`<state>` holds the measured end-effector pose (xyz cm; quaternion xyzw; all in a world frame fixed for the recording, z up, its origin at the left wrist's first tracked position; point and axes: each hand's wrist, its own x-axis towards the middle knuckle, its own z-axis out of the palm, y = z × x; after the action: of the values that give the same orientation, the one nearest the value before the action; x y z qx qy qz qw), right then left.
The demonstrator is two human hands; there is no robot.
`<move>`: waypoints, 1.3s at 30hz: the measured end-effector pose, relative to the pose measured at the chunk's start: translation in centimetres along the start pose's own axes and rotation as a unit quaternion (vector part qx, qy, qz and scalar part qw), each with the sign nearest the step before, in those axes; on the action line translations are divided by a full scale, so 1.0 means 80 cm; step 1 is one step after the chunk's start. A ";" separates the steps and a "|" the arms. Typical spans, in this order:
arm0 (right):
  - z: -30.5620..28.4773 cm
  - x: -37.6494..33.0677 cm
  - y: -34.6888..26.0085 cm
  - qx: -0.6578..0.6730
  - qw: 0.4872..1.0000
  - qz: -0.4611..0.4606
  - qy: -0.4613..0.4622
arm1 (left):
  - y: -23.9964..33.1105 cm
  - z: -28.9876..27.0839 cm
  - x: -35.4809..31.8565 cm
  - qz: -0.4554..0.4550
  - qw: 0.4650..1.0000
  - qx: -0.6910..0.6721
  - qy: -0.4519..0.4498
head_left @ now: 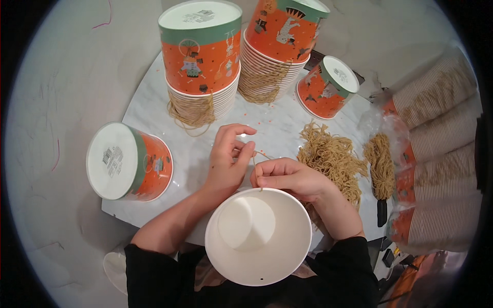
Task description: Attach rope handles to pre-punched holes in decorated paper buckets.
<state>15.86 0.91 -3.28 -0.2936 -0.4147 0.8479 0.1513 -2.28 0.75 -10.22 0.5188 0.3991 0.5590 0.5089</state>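
Observation:
A round paper bucket [287,236] with a white inside faces up in front of my body, with a small hole near its closest rim. A thin tan cord [254,160] bends between my hands just beyond the bucket's far rim, and a short bit shows at that rim. My right hand [287,177] pinches the cord between thumb and forefinger, close against the rim. Just up and left of it, my left hand [230,154] has its thumb and curled fingers at the cord, the forefinger raised apart. A loose heap of cut tan cords [334,161] lies beside my right forearm.
Two stacks of upside-down orange buckets [203,61] [285,36] with cord handles stand at the back. Single buckets sit at left [131,161] and back right [328,87]. A bound cord bundle [380,164] lies at the marble table's right edge, beside bagged bucket stacks [441,133].

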 end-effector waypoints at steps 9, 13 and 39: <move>-0.007 0.005 0.015 0.047 0.999 0.003 0.022 | 0.016 -0.004 -0.015 0.119 0.992 -0.003 -0.048; -0.012 0.000 0.005 0.248 0.967 -0.061 0.005 | 0.015 -0.006 -0.009 0.180 0.981 0.019 -0.065; -0.055 -0.230 -0.080 -0.098 0.841 -0.491 0.203 | 0.043 -0.037 0.022 -0.086 0.920 -0.185 -0.334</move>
<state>33.02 -1.68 6.52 -0.2302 -0.5452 0.5389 0.5995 -5.61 2.14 -7.01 0.5360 0.1386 0.3714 0.7453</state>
